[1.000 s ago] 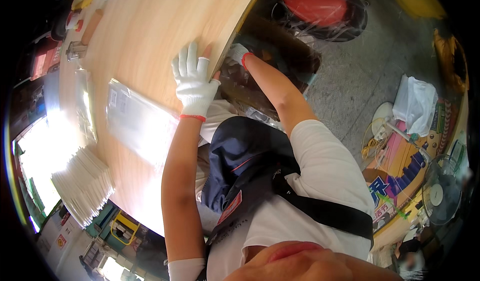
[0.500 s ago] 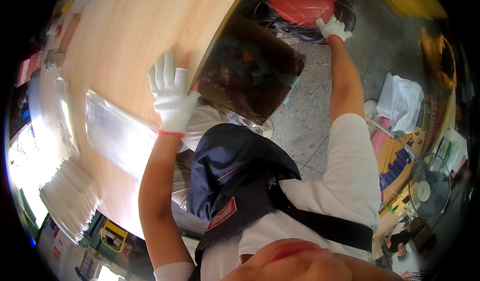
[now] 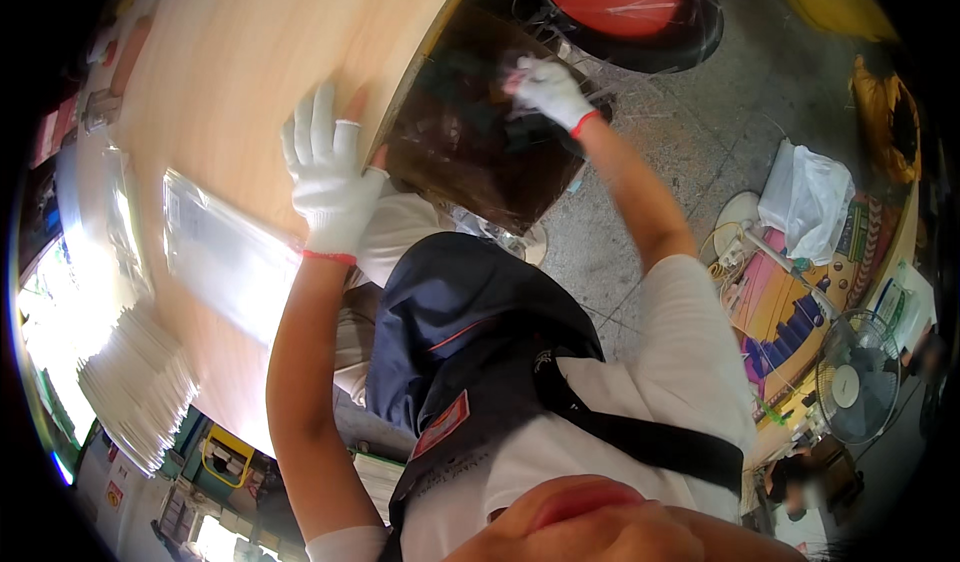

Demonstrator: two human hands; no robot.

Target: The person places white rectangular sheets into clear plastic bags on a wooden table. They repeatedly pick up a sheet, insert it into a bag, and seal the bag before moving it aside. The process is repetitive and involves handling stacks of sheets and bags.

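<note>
left hand (image 3: 335,190) spread, empty, on table (image 3: 230,72); your right hand (image 3: 550,89), curled, hold unclear, may strike the box (image 3: 515,194) if swung low.

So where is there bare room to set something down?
The tabletop is bare beyond the left hand, inward from the edge by the brown box. Grey floor is mostly open between that box and the white fan base. Crowded: picture's lower left, with clear pack and white stack.
</note>
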